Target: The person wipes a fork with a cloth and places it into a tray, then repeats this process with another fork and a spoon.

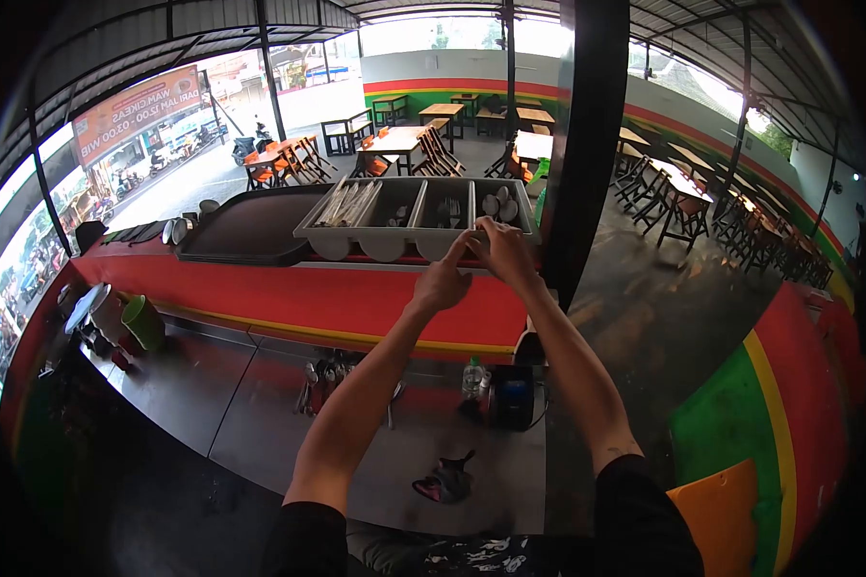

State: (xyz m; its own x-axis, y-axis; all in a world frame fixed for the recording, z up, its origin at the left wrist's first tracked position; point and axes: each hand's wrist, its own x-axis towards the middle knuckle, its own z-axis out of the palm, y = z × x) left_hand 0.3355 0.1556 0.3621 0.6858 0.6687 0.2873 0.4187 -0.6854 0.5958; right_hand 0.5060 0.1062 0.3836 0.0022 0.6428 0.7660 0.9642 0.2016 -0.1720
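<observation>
A grey cutlery tray (385,237) with several compartments rests on the red counter ledge. Wrapped utensils (348,200) fill its left compartment, forks (448,212) lie in a middle one, and spoons (499,203) sit at the right. My left hand (443,280) is in front of the tray, its fingers curled and its index finger reaching to the other hand. Fingers bent together, my right hand (505,256) is at the tray's front right edge. The two hands meet at the fingertips; whatever is between them, if anything, is hidden or too small to make out.
A dark serving tray (250,227) lies left of the cutlery tray. On the lower counter are loose cutlery (325,377), a plastic bottle (473,379), a dark bundle (445,480) and a green container (143,322). A black post (592,144) stands right of the tray.
</observation>
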